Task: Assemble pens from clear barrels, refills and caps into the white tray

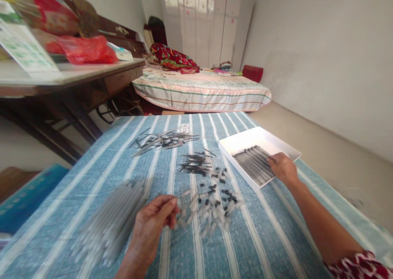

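Note:
My right hand [283,166] reaches into a white tray [245,139] and rests on a row of finished dark pens [253,164] lying side by side in it. My left hand [155,219] hovers near the table's front, fingers pinched together beside a scatter of small clear caps [211,211]; whether it holds one is unclear. A blurred heap of clear pen barrels [113,219] lies to its left. Thin black refills [196,163] lie in a pile at the middle, and a mixed pile of pen parts [164,141] lies farther back.
The table wears a blue-and-white striped cloth [276,238]. A wooden desk [76,76] with red bags stands at the back left, a bed [202,90] behind, and a blue box [27,193] at the left edge. Bare floor runs along the right.

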### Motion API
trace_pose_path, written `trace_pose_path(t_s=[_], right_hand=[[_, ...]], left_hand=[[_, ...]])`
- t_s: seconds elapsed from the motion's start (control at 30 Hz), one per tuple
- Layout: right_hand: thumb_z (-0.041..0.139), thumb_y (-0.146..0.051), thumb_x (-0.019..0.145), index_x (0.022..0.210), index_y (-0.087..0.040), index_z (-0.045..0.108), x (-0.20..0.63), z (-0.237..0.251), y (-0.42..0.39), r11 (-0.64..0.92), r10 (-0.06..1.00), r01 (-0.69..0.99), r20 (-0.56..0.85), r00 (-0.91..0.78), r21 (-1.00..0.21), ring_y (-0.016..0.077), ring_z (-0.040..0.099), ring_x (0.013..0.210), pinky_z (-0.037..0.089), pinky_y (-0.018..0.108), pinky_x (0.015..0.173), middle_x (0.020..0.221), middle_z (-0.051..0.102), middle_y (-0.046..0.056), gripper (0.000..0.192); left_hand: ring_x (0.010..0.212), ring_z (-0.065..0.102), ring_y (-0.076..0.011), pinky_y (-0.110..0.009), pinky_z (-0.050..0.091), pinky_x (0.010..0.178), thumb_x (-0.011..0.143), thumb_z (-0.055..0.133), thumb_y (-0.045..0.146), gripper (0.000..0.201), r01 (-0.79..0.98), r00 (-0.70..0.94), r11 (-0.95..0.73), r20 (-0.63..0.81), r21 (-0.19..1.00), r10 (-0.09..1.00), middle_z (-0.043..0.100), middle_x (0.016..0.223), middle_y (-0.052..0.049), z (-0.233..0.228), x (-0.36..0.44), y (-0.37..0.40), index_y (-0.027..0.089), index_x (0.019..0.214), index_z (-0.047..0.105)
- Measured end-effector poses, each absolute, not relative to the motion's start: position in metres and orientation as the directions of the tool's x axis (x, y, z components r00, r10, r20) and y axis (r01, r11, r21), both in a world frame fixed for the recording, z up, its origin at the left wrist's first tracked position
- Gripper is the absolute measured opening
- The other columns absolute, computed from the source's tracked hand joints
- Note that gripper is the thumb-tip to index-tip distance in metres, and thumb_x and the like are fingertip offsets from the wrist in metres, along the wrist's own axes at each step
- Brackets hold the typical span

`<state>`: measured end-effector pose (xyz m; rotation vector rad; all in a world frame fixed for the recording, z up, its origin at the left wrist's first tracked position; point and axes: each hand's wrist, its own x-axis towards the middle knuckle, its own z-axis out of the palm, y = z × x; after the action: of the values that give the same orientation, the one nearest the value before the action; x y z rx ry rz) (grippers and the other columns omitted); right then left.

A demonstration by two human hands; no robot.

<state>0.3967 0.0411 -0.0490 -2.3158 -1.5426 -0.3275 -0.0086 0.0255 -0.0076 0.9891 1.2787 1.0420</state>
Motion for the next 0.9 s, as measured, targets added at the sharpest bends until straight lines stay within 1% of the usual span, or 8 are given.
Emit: trace_pose_path(t_s=[0.13,0.43,0.53,0.6,0.7,0.77,0.8,0.9], right_hand=[[0.045,-0.032,0.085,0.083,-0.018,0.072,0.396,-0.050,0.038,-0.361,0.858,0.927,0.353,0.373,-0.101,0.0219,0.061,0.081,0.042,0.029,0.064,0.090,0.065,0.011,0.031],[0.043,-0.033,0.085,0.088,-0.017,0.072,0.393,-0.053,0.033,-0.360,0.844,0.925,0.381,0.378,-0.120,0.0224,0.060,0.080,0.042,0.030,0.064,0.091,0.065,0.011,0.033],[0.043,-0.033,0.085,0.085,-0.015,0.071,0.390,-0.051,0.031,-0.351,0.833,0.933,0.430,0.348,-0.075,0.0239,0.060,0.079,0.043,0.032,0.065,0.088,0.065,0.012,0.034],[0.043,-0.033,0.085,0.082,-0.014,0.071,0.383,-0.048,0.029,-0.311,0.816,0.949,0.499,0.293,-0.049,0.0246,0.059,0.079,0.043,0.033,0.067,0.085,0.066,0.013,0.034],[0.046,-0.034,0.084,0.077,-0.014,0.069,0.360,-0.040,0.026,-0.172,0.748,0.982,0.639,0.183,-0.080,0.0237,0.059,0.076,0.045,0.034,0.069,0.083,0.066,0.012,0.031],[0.048,-0.033,0.084,0.076,-0.015,0.068,0.335,-0.033,0.025,-0.015,0.704,0.991,0.702,0.106,-0.135,0.0216,0.059,0.074,0.046,0.033,0.071,0.082,0.067,0.010,0.028],[0.048,-0.033,0.084,0.076,-0.016,0.067,0.320,-0.030,0.025,0.075,0.704,0.984,0.707,0.063,-0.163,0.0206,0.060,0.075,0.047,0.032,0.073,0.081,0.066,0.009,0.027],[0.047,-0.028,0.086,0.079,-0.018,0.066,0.273,-0.025,0.026,0.298,0.777,0.921,0.625,-0.081,-0.251,0.0182,0.060,0.078,0.047,0.029,0.073,0.082,0.065,0.006,0.022]], left_hand=[[0.041,0.047,-0.0090,-0.020,0.037,0.041,0.060,0.072,0.033,0.021,-0.048,0.020,0.245,-0.245,0.968,0.969,0.061,0.056,-0.001,-0.011,-0.010,0.026,0.014,0.066,0.065],[0.040,0.047,-0.0076,-0.019,0.036,0.041,0.067,0.067,0.028,0.016,-0.024,0.019,0.206,-0.206,0.978,0.978,0.060,0.055,0.000,-0.009,-0.010,0.023,0.013,0.066,0.062],[0.038,0.046,-0.0077,-0.019,0.036,0.040,0.067,0.066,0.028,0.016,-0.020,0.011,0.210,-0.210,0.977,0.978,0.059,0.053,0.001,-0.011,-0.010,0.023,0.013,0.066,0.061],[0.038,0.046,-0.0080,-0.020,0.036,0.039,0.067,0.066,0.029,0.017,-0.012,0.001,0.214,-0.214,0.977,0.977,0.059,0.052,0.001,-0.014,-0.010,0.024,0.013,0.067,0.061],[0.038,0.047,-0.0081,-0.020,0.036,0.039,0.067,0.064,0.029,0.017,0.011,-0.012,0.201,-0.200,0.980,0.980,0.060,0.053,0.001,-0.018,-0.010,0.024,0.013,0.068,0.060],[0.038,0.046,-0.0079,-0.020,0.036,0.039,0.067,0.063,0.029,0.016,0.039,-0.024,0.190,-0.189,0.981,0.982,0.059,0.052,0.002,-0.020,-0.010,0.025,0.013,0.068,0.060],[0.038,0.046,-0.0078,-0.020,0.036,0.039,0.067,0.063,0.029,0.016,0.058,-0.032,0.184,-0.182,0.981,0.983,0.058,0.051,0.003,-0.021,-0.009,0.025,0.013,0.068,0.060],[0.038,0.046,-0.0074,-0.019,0.036,0.039,0.067,0.062,0.029,0.015,0.121,-0.057,0.160,-0.154,0.980,0.986,0.057,0.051,0.004,-0.023,-0.010,0.026,0.014,0.068,0.059]])
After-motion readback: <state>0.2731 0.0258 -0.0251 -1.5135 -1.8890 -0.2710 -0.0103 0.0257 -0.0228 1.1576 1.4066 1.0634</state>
